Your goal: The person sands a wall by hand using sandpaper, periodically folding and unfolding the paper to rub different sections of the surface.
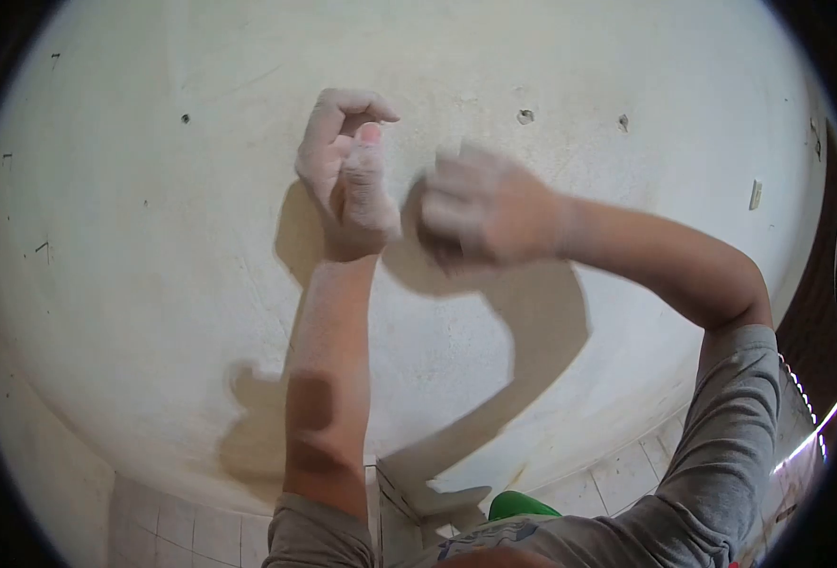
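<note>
My left hand point(350, 170) is raised before the pale wall point(418, 379), its arm pointing straight up. Its fingers curve over loosely and the thumb stands up, with a gap between them; I see nothing held. White dust coats this hand and part of the forearm. To its right, my right hand point(489, 204) is smeared by motion, knuckles toward me and forearm coming in from the right. Dust whitens its fingers too. The blur and a dark shadow hide its fingertips, so I cannot make out whether it grips anything or touches the wall.
The wall has several small holes, including one pit point(525, 116) and another point(623, 123). Bent nails point(43, 248) stick out at the left. A small white plate point(756, 194) is on the right side. Below are tiles point(177, 525) and a green object point(523, 505).
</note>
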